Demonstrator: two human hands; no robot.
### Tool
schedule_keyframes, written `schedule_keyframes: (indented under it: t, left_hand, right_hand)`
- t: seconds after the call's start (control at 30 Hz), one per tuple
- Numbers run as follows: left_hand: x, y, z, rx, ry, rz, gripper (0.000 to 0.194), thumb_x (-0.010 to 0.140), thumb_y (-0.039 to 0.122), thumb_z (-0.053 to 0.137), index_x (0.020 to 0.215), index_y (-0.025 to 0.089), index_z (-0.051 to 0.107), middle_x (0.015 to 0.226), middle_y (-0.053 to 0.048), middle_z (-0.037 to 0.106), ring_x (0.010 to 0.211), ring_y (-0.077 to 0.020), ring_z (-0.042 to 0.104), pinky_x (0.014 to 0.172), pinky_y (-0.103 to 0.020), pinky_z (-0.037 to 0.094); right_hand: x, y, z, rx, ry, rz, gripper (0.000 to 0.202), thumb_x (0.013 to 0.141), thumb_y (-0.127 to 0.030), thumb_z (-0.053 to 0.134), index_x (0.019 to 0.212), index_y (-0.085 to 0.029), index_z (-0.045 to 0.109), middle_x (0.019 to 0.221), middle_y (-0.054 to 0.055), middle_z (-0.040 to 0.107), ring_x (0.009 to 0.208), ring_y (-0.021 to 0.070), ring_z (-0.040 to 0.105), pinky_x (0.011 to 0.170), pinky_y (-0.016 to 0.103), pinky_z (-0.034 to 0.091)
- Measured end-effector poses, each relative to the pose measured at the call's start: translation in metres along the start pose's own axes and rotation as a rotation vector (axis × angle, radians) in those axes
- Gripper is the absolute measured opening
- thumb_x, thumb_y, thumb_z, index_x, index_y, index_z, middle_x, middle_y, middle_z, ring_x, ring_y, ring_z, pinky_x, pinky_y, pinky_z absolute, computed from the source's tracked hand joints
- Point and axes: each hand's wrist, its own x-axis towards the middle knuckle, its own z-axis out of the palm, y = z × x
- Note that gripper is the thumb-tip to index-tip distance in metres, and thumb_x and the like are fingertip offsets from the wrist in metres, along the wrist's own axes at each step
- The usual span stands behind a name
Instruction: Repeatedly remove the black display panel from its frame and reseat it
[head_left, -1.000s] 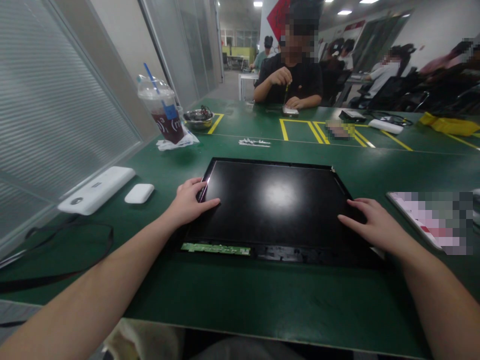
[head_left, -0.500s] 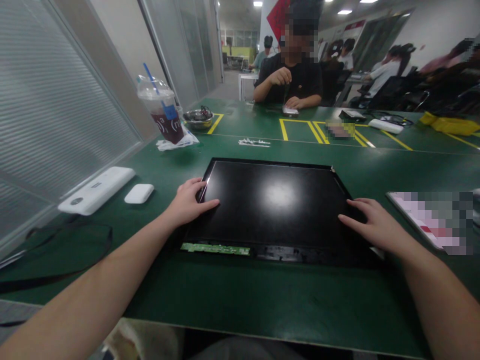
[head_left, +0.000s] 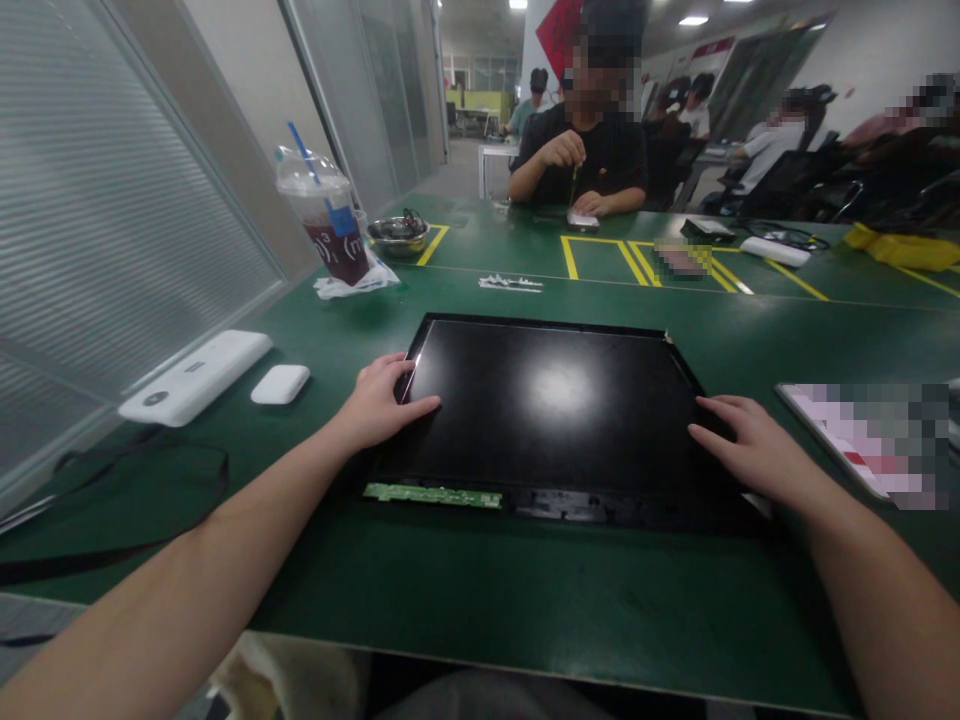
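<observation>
A black LCD display panel [head_left: 525, 410] lies face up on the green table, a bright light reflected on its surface. My left hand [head_left: 379, 405] grips its left edge, the thumb over the screen and the fingers along the frame. Opposite, my right hand [head_left: 742, 440] holds the right edge, with thumb and forefinger on the border; its other fingers are partly hidden. A narrow green circuit board [head_left: 435, 496] lies along the near left edge of the panel. The far right corner of the frame looks chipped or pale.
To the left are a white power bank [head_left: 199, 378], a white earbud case [head_left: 280, 384] and a black strap [head_left: 112, 565]. A drink cup [head_left: 330, 235] stands on tissue behind them. Small white pieces [head_left: 510, 284] lie beyond the panel. Across the table, a person [head_left: 585, 150] works with a thin tool.
My right thumb has shifted slightly right, toward the panel's edge. The left hand and the panel keep their places; the whole view has moved slightly.
</observation>
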Motion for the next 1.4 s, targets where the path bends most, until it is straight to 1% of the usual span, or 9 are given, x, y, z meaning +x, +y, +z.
schedule_keyframes:
  t: [0.13, 0.3, 0.4, 0.5, 0.67, 0.8, 0.93, 1.17, 1.4]
  left_hand:
    - [-0.001, 0.0, 0.0, -0.039, 0.027, -0.016, 0.071, 0.077, 0.061, 0.065, 0.132, 0.017, 0.058, 0.143, -0.017, 0.059, 0.135, -0.0369, 0.051, 0.118, -0.051, 0.035]
    - [0.001, -0.002, 0.001, -0.025, 0.026, 0.034, 0.069, 0.079, 0.057, 0.061, 0.133, 0.015, 0.058, 0.149, -0.018, 0.056, 0.141, -0.0364, 0.047, 0.121, -0.051, 0.031]
    - [0.003, -0.005, 0.003, -0.003, 0.017, 0.048, 0.07, 0.08, 0.058, 0.058, 0.134, 0.013, 0.059, 0.151, -0.019, 0.054, 0.143, -0.0358, 0.045, 0.122, -0.05, 0.03]
    - [0.005, -0.007, 0.004, 0.004, 0.013, 0.055, 0.068, 0.081, 0.058, 0.057, 0.132, 0.013, 0.062, 0.151, -0.018, 0.054, 0.142, -0.036, 0.046, 0.122, -0.05, 0.031]
    - [0.005, -0.007, 0.003, -0.003, 0.013, 0.053, 0.06, 0.084, 0.051, 0.056, 0.128, 0.012, 0.067, 0.149, -0.019, 0.056, 0.139, -0.0371, 0.049, 0.121, -0.05, 0.033]
    - [0.002, -0.005, 0.002, -0.004, 0.014, 0.049, 0.056, 0.085, 0.046, 0.056, 0.13, 0.013, 0.067, 0.15, -0.017, 0.055, 0.141, -0.0354, 0.049, 0.122, -0.049, 0.032]
    - [0.001, -0.005, 0.002, 0.004, 0.01, 0.048, 0.054, 0.086, 0.044, 0.057, 0.13, 0.015, 0.068, 0.151, -0.016, 0.054, 0.142, -0.0347, 0.047, 0.122, -0.05, 0.032]
    - [0.002, -0.005, 0.002, 0.002, 0.011, 0.054, 0.053, 0.087, 0.042, 0.058, 0.131, 0.014, 0.068, 0.151, -0.018, 0.054, 0.142, -0.0349, 0.048, 0.122, -0.05, 0.032]
    - [0.002, -0.005, 0.003, 0.02, 0.014, 0.072, 0.052, 0.089, 0.04, 0.058, 0.13, 0.011, 0.068, 0.149, -0.02, 0.055, 0.14, -0.0353, 0.049, 0.121, -0.05, 0.033]
  right_hand:
    - [0.002, -0.002, -0.003, 0.013, -0.02, 0.015, 0.05, 0.082, -0.046, 0.049, 0.12, -0.022, 0.073, 0.124, 0.019, 0.067, 0.124, 0.0404, 0.061, 0.112, 0.061, 0.044]
    - [0.001, -0.012, -0.007, -0.015, -0.083, 0.085, 0.056, 0.084, -0.031, 0.042, 0.127, -0.007, 0.068, 0.138, 0.025, 0.06, 0.133, 0.0385, 0.055, 0.119, 0.051, 0.037]
    - [0.0, -0.016, -0.01, -0.009, -0.105, 0.132, 0.058, 0.081, -0.025, 0.042, 0.129, -0.007, 0.068, 0.141, 0.023, 0.059, 0.135, 0.0354, 0.054, 0.12, 0.044, 0.035]
    - [0.001, -0.015, -0.011, 0.041, -0.101, 0.189, 0.055, 0.077, -0.025, 0.047, 0.124, -0.014, 0.071, 0.14, 0.019, 0.059, 0.133, 0.0347, 0.056, 0.117, 0.041, 0.039]
    - [0.003, -0.006, -0.008, 0.198, -0.062, 0.292, 0.054, 0.072, -0.027, 0.05, 0.12, -0.02, 0.072, 0.14, 0.016, 0.061, 0.12, 0.035, 0.063, 0.111, 0.046, 0.044]
    - [0.004, 0.001, -0.004, 0.312, -0.055, 0.366, 0.056, 0.068, -0.027, 0.053, 0.12, -0.023, 0.072, 0.139, 0.015, 0.063, 0.118, 0.0367, 0.062, 0.108, 0.049, 0.045]
    - [0.004, 0.0, -0.005, 0.382, -0.009, 0.385, 0.05, 0.064, -0.028, 0.055, 0.11, -0.028, 0.074, 0.131, 0.013, 0.068, 0.114, 0.038, 0.064, 0.104, 0.052, 0.047]
    - [0.004, -0.01, -0.012, 0.419, -0.043, 0.457, 0.049, 0.059, -0.027, 0.056, 0.105, -0.027, 0.072, 0.135, 0.013, 0.065, 0.124, 0.0388, 0.059, 0.113, 0.051, 0.038]
    - [0.005, -0.009, -0.013, 0.444, -0.109, 0.484, 0.058, 0.06, -0.027, 0.056, 0.116, -0.025, 0.068, 0.138, 0.012, 0.062, 0.13, 0.0367, 0.055, 0.116, 0.049, 0.036]
